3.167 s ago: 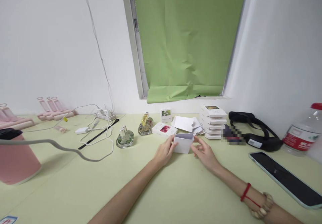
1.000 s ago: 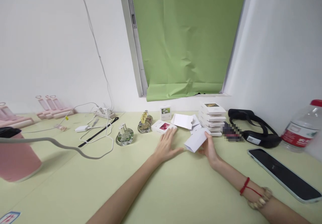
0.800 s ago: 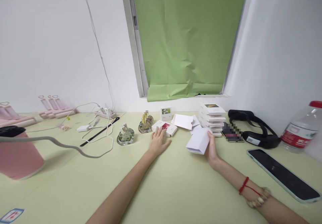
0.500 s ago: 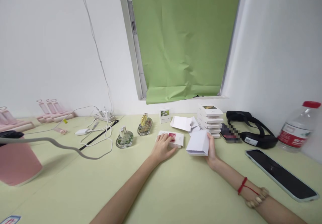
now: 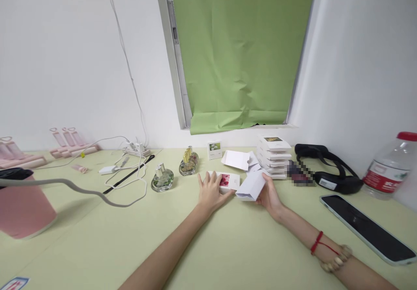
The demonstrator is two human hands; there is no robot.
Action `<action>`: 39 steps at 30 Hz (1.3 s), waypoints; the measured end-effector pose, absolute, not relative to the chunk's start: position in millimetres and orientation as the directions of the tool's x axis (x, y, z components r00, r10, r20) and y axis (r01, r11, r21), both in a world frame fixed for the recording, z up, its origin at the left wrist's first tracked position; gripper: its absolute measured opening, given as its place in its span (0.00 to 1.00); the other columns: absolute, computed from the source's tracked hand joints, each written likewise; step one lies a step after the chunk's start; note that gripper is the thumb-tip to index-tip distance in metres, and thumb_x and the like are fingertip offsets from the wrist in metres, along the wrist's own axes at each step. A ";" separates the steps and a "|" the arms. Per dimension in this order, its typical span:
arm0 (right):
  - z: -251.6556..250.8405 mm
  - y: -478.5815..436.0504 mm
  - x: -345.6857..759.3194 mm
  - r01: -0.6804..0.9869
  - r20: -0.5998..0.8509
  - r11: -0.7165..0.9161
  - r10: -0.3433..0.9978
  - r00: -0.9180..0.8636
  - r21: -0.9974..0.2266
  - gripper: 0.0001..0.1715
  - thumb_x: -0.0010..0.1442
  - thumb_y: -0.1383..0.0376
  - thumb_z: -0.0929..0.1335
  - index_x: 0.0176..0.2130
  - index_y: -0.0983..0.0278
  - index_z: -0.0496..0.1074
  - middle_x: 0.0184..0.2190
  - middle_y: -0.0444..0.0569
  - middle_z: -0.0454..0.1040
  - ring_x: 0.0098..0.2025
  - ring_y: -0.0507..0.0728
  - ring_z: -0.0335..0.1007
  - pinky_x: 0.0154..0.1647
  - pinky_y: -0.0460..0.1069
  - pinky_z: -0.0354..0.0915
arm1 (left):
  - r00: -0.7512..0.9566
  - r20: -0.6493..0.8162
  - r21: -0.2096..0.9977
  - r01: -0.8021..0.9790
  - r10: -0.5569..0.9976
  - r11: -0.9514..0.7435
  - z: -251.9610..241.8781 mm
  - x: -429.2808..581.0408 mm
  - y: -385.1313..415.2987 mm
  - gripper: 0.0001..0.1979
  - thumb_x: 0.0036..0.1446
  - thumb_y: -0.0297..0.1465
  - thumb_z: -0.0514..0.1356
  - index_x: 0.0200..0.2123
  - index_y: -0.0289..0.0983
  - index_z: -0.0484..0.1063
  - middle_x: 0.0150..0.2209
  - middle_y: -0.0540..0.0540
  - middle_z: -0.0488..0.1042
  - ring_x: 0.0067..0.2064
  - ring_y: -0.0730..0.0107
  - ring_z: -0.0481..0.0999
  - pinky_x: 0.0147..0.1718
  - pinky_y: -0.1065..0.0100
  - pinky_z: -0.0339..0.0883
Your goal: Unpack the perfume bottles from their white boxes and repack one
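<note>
My left hand (image 5: pixel 210 191) lies over the left end of a small white box with a red flower picture (image 5: pixel 232 180), fingers across its top and thumb along its near side. My right hand (image 5: pixel 271 198) grips a plain white folded cardboard insert (image 5: pixel 250 186) by its right side, fingers partly hidden beneath. The insert is tilted, its hollow end facing me, close to the box's right end. Just behind lies an open white carton (image 5: pixel 236 159) with its flap out, beside loose white card pieces (image 5: pixel 253 163). A stack of white boxes (image 5: pixel 273 156) stands behind my right hand.
Glass perfume bottles (image 5: pixel 189 165) stand left of my left hand, with another bottle (image 5: pixel 163 180) nearer. A small white box (image 5: pixel 214 150) stands by the wall. On the right are a phone (image 5: pixel 365 227), a black headset (image 5: pixel 339 181) and a water bottle (image 5: pixel 386 173). Cables (image 5: pixel 140 173) lie left.
My right hand has tilted the insert and brought it a little left, nearer the flower box. My left hand's fingers have spread somewhat on the box. The view has shifted slightly.
</note>
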State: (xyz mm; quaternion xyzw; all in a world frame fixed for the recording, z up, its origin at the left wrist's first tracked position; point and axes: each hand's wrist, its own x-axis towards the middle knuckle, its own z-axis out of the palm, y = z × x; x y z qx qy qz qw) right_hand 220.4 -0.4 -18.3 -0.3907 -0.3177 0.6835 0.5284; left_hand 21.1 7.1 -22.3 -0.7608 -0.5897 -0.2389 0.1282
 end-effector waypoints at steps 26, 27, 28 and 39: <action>-15.8 -5.3 218.7 -0.504 -0.048 -0.079 0.996 -0.075 -0.860 0.16 0.47 0.55 0.66 0.36 0.59 0.65 0.30 0.44 0.71 0.31 0.55 0.66 0.17 0.45 0.61 | 0.121 0.468 0.365 0.876 0.875 -0.317 -7.7 21.7 1.4 0.16 0.60 0.39 0.40 0.37 0.41 0.65 0.40 0.48 0.71 0.51 0.64 0.63 0.47 0.59 0.52; -15.8 -5.8 218.4 -0.498 -0.036 -0.068 0.997 -0.074 -0.865 0.16 0.46 0.57 0.66 0.37 0.60 0.65 0.31 0.45 0.71 0.31 0.56 0.66 0.18 0.46 0.61 | 0.122 0.465 0.372 0.872 0.877 -0.319 -8.9 21.5 2.1 0.16 0.61 0.39 0.40 0.38 0.42 0.65 0.41 0.48 0.71 0.52 0.65 0.62 0.47 0.59 0.52; -15.8 -6.2 218.3 -0.488 -0.025 -0.058 0.997 -0.073 -0.871 0.17 0.46 0.57 0.66 0.37 0.59 0.65 0.31 0.45 0.71 0.32 0.56 0.66 0.18 0.46 0.62 | 0.124 0.463 0.378 0.868 0.878 -0.322 -10.1 21.3 2.8 0.16 0.61 0.38 0.40 0.39 0.42 0.65 0.42 0.48 0.71 0.53 0.65 0.62 0.48 0.60 0.52; -23.0 -8.5 219.0 -0.405 0.011 -0.062 0.984 -0.176 -0.912 0.19 0.47 0.54 0.65 0.36 0.63 0.66 0.29 0.47 0.71 0.30 0.56 0.66 0.19 0.46 0.61 | 0.131 0.457 0.403 0.851 0.880 -0.336 -15.6 20.7 5.6 0.19 0.61 0.37 0.39 0.46 0.41 0.65 0.49 0.48 0.69 0.56 0.65 0.58 0.50 0.59 0.50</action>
